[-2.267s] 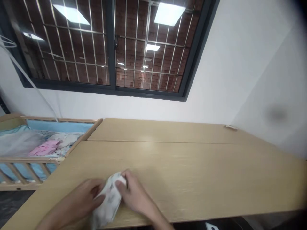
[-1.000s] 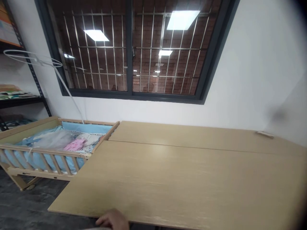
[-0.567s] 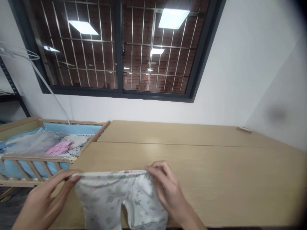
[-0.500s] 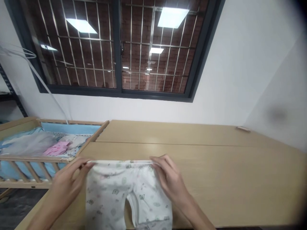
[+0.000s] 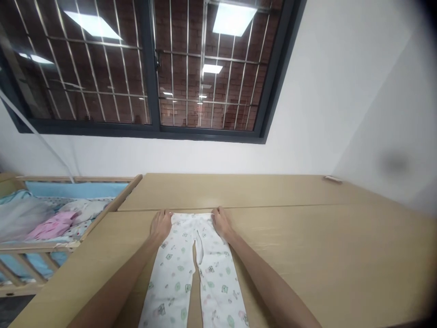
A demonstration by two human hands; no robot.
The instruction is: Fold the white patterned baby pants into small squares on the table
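White baby pants [image 5: 213, 269] with small green and grey prints lie stretched out on the light wooden table [image 5: 307, 255], waistband away from me and legs running toward me. A narrow gap shows at the crotch and between the legs. My left hand [image 5: 161, 224] is closed on the left corner of the waistband, its fingertips partly hidden. At the opposite corner, my right hand [image 5: 221, 222] grips the waistband in the same way. The lower ends of the legs run out of view at the bottom.
A wooden crib [image 5: 37, 247] with blue lining stands left of the table, holding pink cloth [image 5: 54, 225] and pale bedding. Behind the table is a white wall with a dark-framed barred window [image 5: 155, 91]. A small flat object [image 5: 332, 179] lies at the far right edge.
Both hands have moved forward and down with the pants, from holding them up to laying them along the table. The legs are now spread out toward me. The view has shifted right.
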